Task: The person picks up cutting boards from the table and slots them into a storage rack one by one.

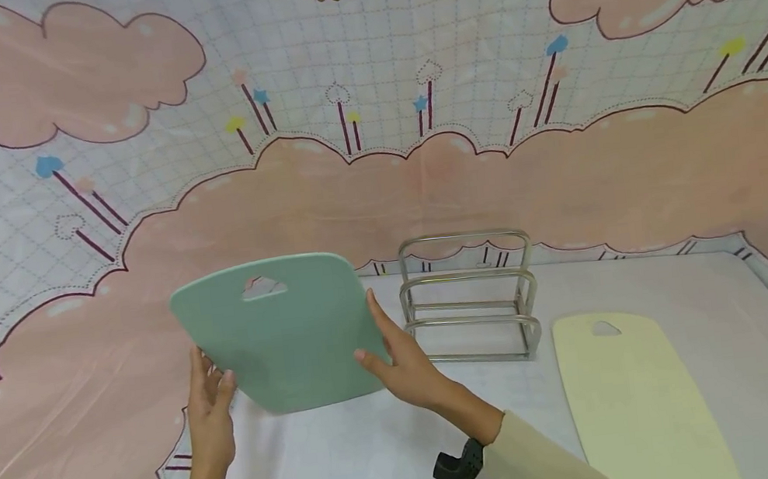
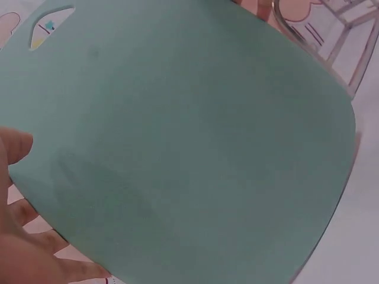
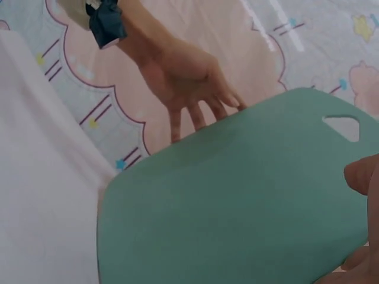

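A green cutting board (image 1: 278, 336) with a cut-out handle hole is raised at a tilt over the left part of the white table. My left hand (image 1: 211, 414) holds its left edge, with fingers along the rim and thumb at the front. At the opposite edge my right hand (image 1: 407, 366) grips the board, thumb on the near face and fingers partly hidden behind it. In the left wrist view the green board (image 2: 195, 148) fills most of the picture. Just right of the board, a metal wire rack (image 1: 467, 277) stands on the table.
A pale yellow cutting board (image 1: 635, 392) lies flat at the right, its handle hole toward the back. The white table (image 1: 723, 321) meets a patterned cloth (image 1: 422, 196) with pink clouds at the back and left.
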Motion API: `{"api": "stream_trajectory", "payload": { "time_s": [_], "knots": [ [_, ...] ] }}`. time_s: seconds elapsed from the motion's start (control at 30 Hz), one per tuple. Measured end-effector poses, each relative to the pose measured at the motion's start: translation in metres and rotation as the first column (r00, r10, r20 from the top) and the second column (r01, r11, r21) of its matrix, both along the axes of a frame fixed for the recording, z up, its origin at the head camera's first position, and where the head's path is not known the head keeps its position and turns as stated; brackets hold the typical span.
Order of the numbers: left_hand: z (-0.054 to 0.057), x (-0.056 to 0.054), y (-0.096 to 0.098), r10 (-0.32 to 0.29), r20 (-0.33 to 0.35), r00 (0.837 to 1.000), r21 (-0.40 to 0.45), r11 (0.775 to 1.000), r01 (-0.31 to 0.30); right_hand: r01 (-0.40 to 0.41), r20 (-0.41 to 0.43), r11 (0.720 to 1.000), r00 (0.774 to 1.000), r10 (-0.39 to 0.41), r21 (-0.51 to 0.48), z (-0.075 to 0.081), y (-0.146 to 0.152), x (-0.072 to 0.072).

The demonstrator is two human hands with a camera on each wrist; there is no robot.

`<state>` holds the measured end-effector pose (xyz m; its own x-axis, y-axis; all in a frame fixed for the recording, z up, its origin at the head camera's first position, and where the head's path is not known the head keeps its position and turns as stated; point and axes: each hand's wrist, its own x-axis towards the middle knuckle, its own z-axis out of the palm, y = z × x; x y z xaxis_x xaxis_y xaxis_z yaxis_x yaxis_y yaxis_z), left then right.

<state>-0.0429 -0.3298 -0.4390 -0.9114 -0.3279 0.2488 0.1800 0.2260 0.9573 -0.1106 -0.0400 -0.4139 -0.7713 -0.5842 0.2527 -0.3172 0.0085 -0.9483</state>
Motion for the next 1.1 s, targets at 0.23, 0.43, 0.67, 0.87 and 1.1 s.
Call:
{"api": "stream_trajectory", "payload": {
  "time_s": [0.23, 0.43, 0.67, 0.87, 1.1],
  "knots": [
    [0.008, -0.009, 0.002, -0.008, -0.103, 0.995, -0.013, 1.000, 0.006, -0.014, -0.049, 0.999, 0.999, 0.013, -0.037, -0.010, 0.001, -0.011],
    [0.013, -0.019, 0.004, 0.018, -0.151, 0.988, -0.090, 0.995, -0.032, -0.027, -0.093, 0.998, 0.995, 0.021, -0.065, -0.010, 0.001, -0.021],
    [0.013, -0.033, 0.005, -0.008, -0.242, 0.970, -0.048, 0.999, -0.003, -0.049, -0.141, 0.998, 0.989, 0.042, -0.046, 0.000, 0.003, -0.033],
    [0.019, -0.043, 0.013, -0.016, -0.292, 0.956, -0.028, 1.000, 0.008, -0.047, -0.169, 0.997, 0.985, 0.038, -0.053, 0.008, 0.008, -0.044],
    [0.026, -0.056, 0.020, -0.042, -0.338, 0.940, -0.027, 0.999, 0.035, 0.002, -0.153, 0.996, 0.988, -0.015, -0.084, 0.022, 0.014, -0.052]
  ]
}}
